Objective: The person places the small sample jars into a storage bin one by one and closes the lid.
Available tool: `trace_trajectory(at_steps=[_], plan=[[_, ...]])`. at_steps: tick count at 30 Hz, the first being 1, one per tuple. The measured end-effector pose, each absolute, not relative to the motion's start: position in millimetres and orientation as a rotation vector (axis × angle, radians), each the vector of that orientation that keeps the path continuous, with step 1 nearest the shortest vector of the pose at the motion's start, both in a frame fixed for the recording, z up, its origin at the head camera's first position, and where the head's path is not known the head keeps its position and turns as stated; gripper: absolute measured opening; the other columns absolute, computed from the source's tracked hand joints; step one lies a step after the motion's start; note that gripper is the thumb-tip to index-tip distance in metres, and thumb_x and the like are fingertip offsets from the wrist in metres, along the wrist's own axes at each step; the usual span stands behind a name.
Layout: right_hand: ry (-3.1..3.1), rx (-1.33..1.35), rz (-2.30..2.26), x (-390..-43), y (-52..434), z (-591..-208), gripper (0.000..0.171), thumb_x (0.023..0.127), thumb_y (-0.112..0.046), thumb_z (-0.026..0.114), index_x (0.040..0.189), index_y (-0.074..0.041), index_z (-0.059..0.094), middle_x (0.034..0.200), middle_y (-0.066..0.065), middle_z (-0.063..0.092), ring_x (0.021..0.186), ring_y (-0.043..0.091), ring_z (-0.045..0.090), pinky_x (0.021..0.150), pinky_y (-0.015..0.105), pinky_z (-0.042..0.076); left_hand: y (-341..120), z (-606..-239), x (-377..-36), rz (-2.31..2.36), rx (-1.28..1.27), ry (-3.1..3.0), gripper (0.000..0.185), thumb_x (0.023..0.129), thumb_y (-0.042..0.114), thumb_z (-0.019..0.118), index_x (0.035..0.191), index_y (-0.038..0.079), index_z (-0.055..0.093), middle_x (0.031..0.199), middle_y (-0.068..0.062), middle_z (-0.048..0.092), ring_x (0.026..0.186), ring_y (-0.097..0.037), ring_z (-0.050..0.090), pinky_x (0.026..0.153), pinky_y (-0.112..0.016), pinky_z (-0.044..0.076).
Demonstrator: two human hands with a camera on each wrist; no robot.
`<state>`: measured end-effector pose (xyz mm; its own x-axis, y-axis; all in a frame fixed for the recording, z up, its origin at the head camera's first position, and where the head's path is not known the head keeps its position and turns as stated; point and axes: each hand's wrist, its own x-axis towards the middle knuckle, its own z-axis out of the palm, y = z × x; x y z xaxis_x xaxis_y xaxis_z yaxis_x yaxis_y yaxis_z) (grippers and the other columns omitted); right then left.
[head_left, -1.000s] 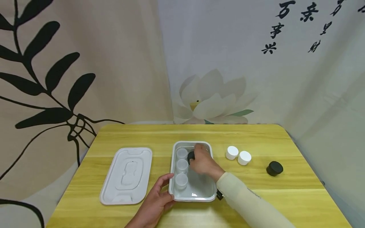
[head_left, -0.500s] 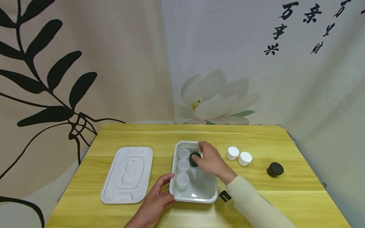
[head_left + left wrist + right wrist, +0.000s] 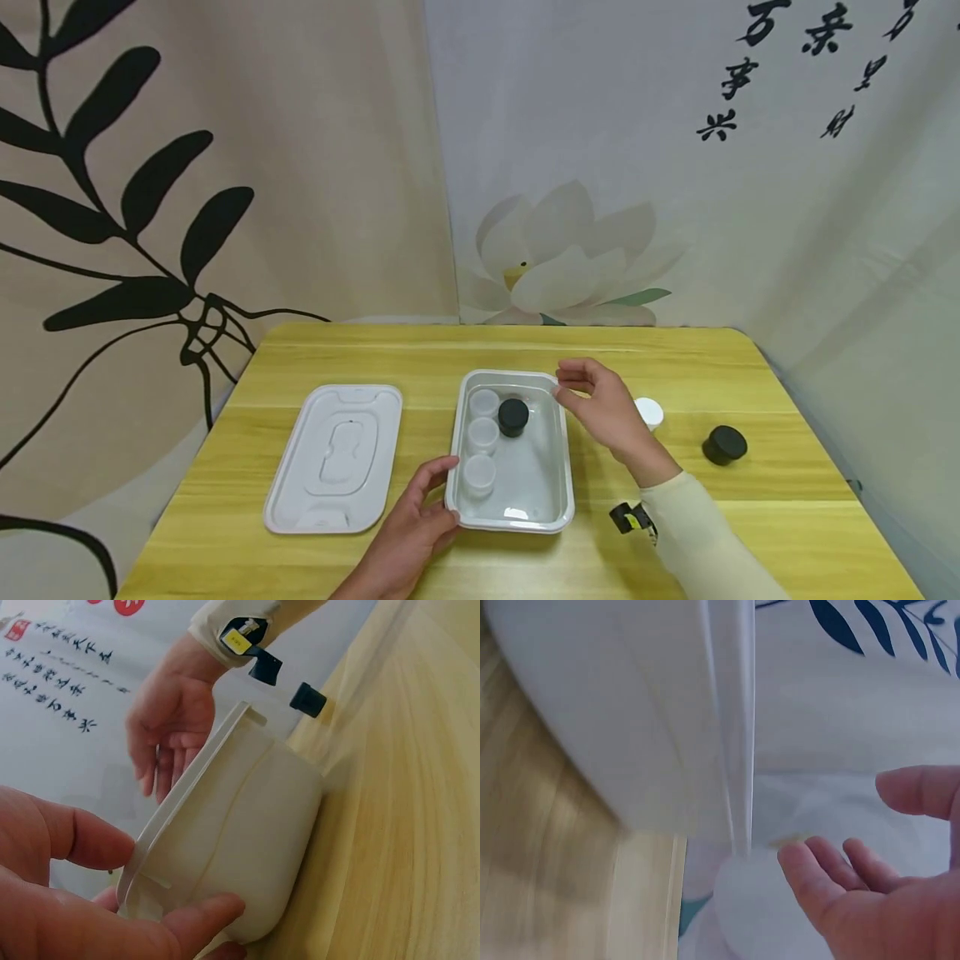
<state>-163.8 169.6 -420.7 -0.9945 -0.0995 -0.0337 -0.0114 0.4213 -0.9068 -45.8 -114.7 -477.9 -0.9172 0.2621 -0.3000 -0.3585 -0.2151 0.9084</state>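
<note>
I see printed cloths hanging behind a yellow wooden bench [image 3: 675, 517]: black leaves on the left, a pale lotus and black characters on the right. A white tray [image 3: 558, 467] sits mid-bench. Along its left side three clear cups [image 3: 482, 434] stand in a row from near to far, and a black jar [image 3: 513, 417] stands just right of them, toward the far end.

My left hand [image 3: 408, 533] is at the tray's near-left corner; in the left wrist view the thumb [image 3: 82, 840] lies on the rim and a finger [image 3: 199, 919] presses against the outer wall, so it holds that corner lightly. My right hand [image 3: 603, 408] hovers over the tray's far-right edge, fingers loosely bent and spread, thumb near the forefinger, with nothing in it; the right wrist view shows the bare palm [image 3: 889, 922] beside the tray wall.

A white lid [image 3: 333, 458] lies flat on the bench, left of the tray and apart from it. A white jar [image 3: 649, 412] peeks out just right of the right hand, partly hidden by it. Another black jar [image 3: 724, 444] stands farther right, well apart from the tray.
</note>
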Motion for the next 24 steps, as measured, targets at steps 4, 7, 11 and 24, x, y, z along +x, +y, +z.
trace_trajectory(at_steps=[4,7,11,24], plan=[[2.517,-0.037,-1.749,-162.7,193.1,-420.0,0.046,0.104,-0.019,0.066,0.145,0.000,0.056,0.140,0.019,0.062,0.126,0.028,0.064,0.097,0.023,0.056,-114.9,-477.8,-45.3,2.171,-0.123,1.662,0.070,0.094,-0.008,0.055,0.159,0.010,0.036,0.159,-0.022,0.026,0.121,-0.027,0.059,0.093,-0.033,0.057],[2.483,0.011,-1.819,-161.5,213.2,-419.6,0.047,0.105,-0.020,0.065,0.146,0.001,0.054,0.141,0.018,0.060,0.119,0.013,0.064,0.093,0.015,0.054,-114.9,-477.9,-44.8,2.178,-0.116,1.658,0.071,0.093,-0.007,0.057,0.158,0.010,0.035,0.159,-0.022,0.026,0.123,-0.027,0.059,0.093,-0.033,0.057],[2.486,0.069,-1.837,-157.1,241.8,-421.4,0.051,0.107,-0.023,0.063,0.150,0.001,0.050,0.139,0.010,0.060,0.111,-0.004,0.061,0.094,0.011,0.052,-114.0,-478.5,-44.0,2.186,-0.110,1.651,0.072,0.092,-0.007,0.060,0.158,0.009,0.035,0.159,-0.022,0.026,0.124,-0.027,0.058,0.093,-0.033,0.057],[2.510,0.287,-1.979,-132.3,324.4,-446.8,0.036,0.104,-0.027,0.069,0.136,-0.014,0.060,0.111,-0.026,0.067,0.101,-0.010,0.065,0.085,0.008,0.054,-114.0,-479.7,-43.8,2.193,-0.111,1.649,0.074,0.091,-0.007,0.061,0.158,0.009,0.035,0.161,-0.021,0.025,0.123,-0.026,0.058,0.092,-0.032,0.057]])
